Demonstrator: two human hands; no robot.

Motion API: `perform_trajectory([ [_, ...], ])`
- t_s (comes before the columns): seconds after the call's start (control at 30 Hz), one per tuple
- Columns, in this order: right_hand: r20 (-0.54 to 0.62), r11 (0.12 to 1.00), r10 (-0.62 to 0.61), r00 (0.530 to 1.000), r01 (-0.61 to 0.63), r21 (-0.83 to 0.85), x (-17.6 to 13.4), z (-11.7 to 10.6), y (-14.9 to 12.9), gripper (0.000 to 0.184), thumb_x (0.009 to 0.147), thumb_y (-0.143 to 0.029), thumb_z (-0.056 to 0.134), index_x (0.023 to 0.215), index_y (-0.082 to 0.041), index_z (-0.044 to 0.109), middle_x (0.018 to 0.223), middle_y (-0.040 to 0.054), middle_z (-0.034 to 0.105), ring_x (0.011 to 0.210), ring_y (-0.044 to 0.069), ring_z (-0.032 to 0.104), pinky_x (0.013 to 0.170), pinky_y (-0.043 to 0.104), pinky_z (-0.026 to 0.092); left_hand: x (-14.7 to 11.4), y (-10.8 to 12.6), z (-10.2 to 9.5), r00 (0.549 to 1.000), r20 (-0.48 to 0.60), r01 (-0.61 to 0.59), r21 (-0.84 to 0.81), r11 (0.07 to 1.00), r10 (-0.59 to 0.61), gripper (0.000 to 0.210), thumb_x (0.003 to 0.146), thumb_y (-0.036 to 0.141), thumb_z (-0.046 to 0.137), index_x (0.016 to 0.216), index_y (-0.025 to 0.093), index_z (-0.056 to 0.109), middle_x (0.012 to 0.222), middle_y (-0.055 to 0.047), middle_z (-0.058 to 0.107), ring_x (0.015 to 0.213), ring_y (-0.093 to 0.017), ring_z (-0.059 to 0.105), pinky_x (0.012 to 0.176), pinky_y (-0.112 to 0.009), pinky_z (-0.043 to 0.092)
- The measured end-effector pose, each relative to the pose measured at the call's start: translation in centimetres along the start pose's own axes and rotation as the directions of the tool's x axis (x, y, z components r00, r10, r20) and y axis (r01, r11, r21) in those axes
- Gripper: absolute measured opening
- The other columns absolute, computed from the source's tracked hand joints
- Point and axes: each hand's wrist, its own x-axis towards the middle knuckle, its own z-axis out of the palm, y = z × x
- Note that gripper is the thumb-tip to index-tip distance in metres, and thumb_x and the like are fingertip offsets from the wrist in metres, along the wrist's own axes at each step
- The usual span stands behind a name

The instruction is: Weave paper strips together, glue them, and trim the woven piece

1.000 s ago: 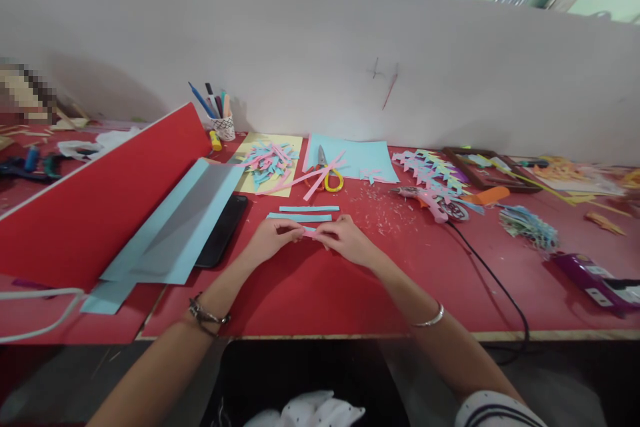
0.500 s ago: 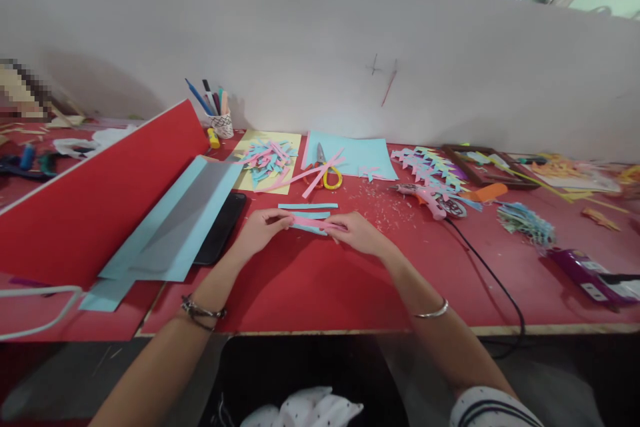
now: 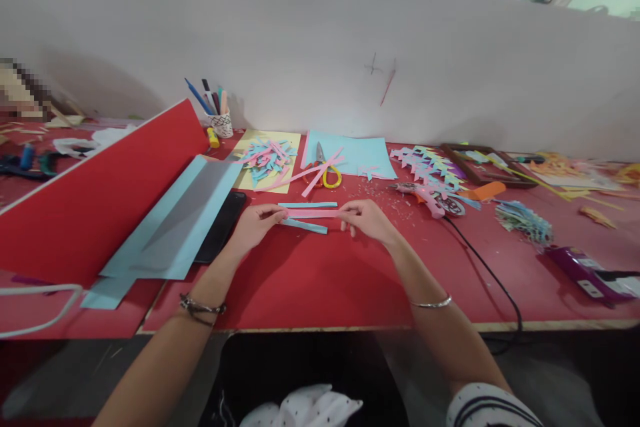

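A pink paper strip (image 3: pixel 313 213) stretches level between my two hands. My left hand (image 3: pixel 257 223) pinches its left end between thumb and fingers. At the other end, my right hand (image 3: pixel 367 219) closes thumb and forefinger on the strip, its lower fingers hanging loose. One blue paper strip (image 3: pixel 307 205) lies just beyond the pink one. Another blue strip (image 3: pixel 306 225) lies slightly slanted on the near side, close to my left fingertips. Beyond them, scissors (image 3: pixel 330 177) with yellow and orange handles rest under loose pink strips (image 3: pixel 323 172).
Left stand a raised red board (image 3: pixel 110 193), blue sheets (image 3: pixel 175 227) and a black phone (image 3: pixel 220 230). Cut paper bits (image 3: pixel 270 157) lie on yellow paper behind. To the right are a pink glue gun (image 3: pixel 425 197) with its cord, folded paper chains (image 3: pixel 430 167) and a purple power strip (image 3: pixel 587 270).
My right hand has moved slightly right and away from me, and my hands are farther apart. The pink strip now shows longer and straighter between them, slightly farther from me.
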Motion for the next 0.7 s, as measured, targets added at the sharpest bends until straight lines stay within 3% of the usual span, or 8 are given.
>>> perform_trajectory([
  [0.2,-0.13,0.971,0.064,0.989,-0.032,0.236,0.46,-0.31,0.17,0.019,0.064,-0.035,0.057,0.06,-0.016,0.056,0.058,0.0006,0.064,0.043,0.008,0.055,0.055,0.024,0.045,-0.03,-0.01,-0.07,0.997,-0.078,0.002,-0.044,0.999,-0.006,0.028,0.056,0.042,0.062,0.065,0.016,0.067,0.062,-0.002,0.066,0.066,-0.017,0.058,0.067,-0.028,0.046],
  [0.33,-0.157,0.929,0.104,0.982,-0.039,0.369,0.63,-0.21,0.22,0.021,0.062,-0.037,0.059,0.064,-0.016,0.057,0.061,0.0014,0.065,0.049,0.009,0.058,0.062,0.026,0.047,0.0,0.08,-0.01,0.994,-0.112,0.005,-0.061,0.998,-0.012,0.029,0.056,0.042,0.061,0.065,0.015,0.066,0.057,-0.001,0.063,0.063,-0.017,0.057,0.065,-0.027,0.045],
  [0.7,-0.235,0.982,-0.025,0.972,0.068,0.176,0.78,-0.06,0.39,0.03,0.064,-0.047,0.054,0.057,-0.018,0.051,0.052,-0.0008,0.058,0.042,0.009,0.054,0.051,0.025,0.044,-0.07,-0.2,-0.07,0.987,-0.162,0.01,-0.028,1.0,-0.014,0.03,0.057,0.044,0.06,0.066,0.016,0.066,0.058,-0.001,0.063,0.063,-0.017,0.056,0.064,-0.027,0.044],
])
